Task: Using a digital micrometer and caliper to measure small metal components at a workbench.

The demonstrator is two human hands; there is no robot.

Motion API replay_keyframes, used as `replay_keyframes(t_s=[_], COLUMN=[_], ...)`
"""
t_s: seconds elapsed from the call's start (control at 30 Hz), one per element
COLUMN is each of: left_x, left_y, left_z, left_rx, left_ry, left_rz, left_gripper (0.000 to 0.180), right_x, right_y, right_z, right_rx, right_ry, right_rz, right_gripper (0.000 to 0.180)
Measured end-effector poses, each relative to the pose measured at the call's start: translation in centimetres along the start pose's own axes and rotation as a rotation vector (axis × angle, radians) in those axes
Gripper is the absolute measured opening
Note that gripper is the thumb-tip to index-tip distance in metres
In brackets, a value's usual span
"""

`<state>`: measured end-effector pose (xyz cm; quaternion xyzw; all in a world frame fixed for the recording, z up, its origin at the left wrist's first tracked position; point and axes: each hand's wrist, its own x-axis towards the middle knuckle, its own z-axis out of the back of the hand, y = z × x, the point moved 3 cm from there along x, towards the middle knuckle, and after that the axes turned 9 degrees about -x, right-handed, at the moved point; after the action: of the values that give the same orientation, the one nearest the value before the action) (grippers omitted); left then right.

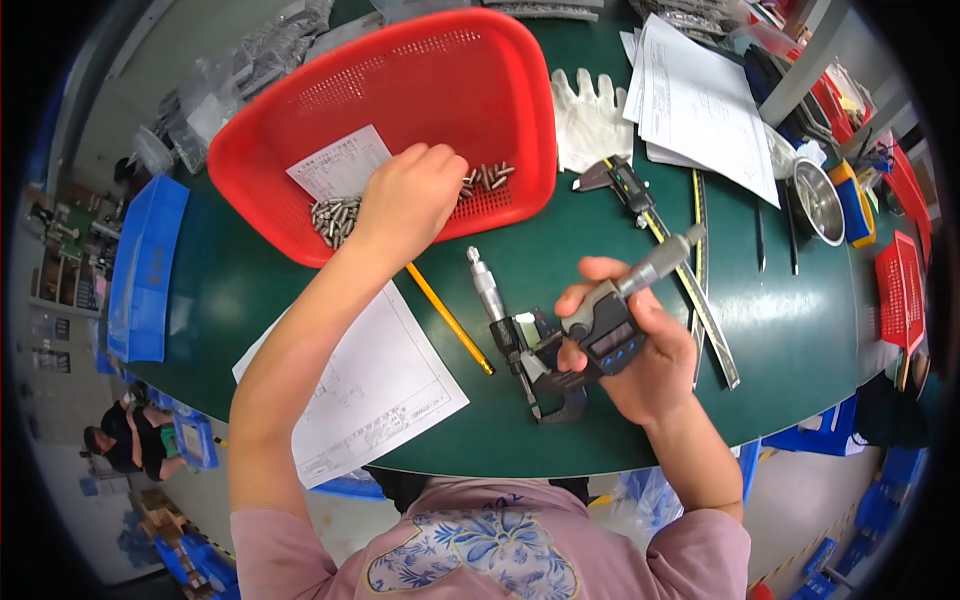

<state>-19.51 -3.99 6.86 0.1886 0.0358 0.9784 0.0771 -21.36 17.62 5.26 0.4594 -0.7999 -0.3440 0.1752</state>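
My left hand (412, 195) reaches into a red plastic basket (450, 80), its fingers curled down among small metal pins (337, 220). The fingertips are turned away, so whatever they pinch is hidden. A printed paper slip (340, 165) lies in the basket beside that hand. My right hand (660, 365) is closed around a digital micrometer (610, 342), held above the table with its thimble pointing up and right. Another micrometer (487, 290) lies on the green table just left of it, partly overlapped by the held one.
A yellow pencil (450, 320) and a drawing sheet (375, 400) lie near my left forearm. Right of the basket are a white glove (590, 120), a digital caliper (632, 188) and papers (700, 110). A metal bowl (820, 200) stands far right, a blue bin (148, 270) far left.
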Motion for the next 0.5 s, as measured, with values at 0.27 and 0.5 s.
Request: replay_keyframes(t_s=[0.27,0.5], left_x=[-7.2,-8.5], left_y=[-8.5,-10.8], left_z=[2.4,2.2], left_rx=[-1.630,-1.734], left_ry=[-0.046,-0.067], left_rz=[0.572,0.574], left_gripper=[0.012,0.017], right_x=[0.6,0.4], right_y=[-0.9,-1.6], right_z=[0.5,0.1], right_rx=[0.007,0.046], right_ry=[-0.143,-0.084], right_rz=[-0.212,-0.283], right_gripper=[0.061,0.065])
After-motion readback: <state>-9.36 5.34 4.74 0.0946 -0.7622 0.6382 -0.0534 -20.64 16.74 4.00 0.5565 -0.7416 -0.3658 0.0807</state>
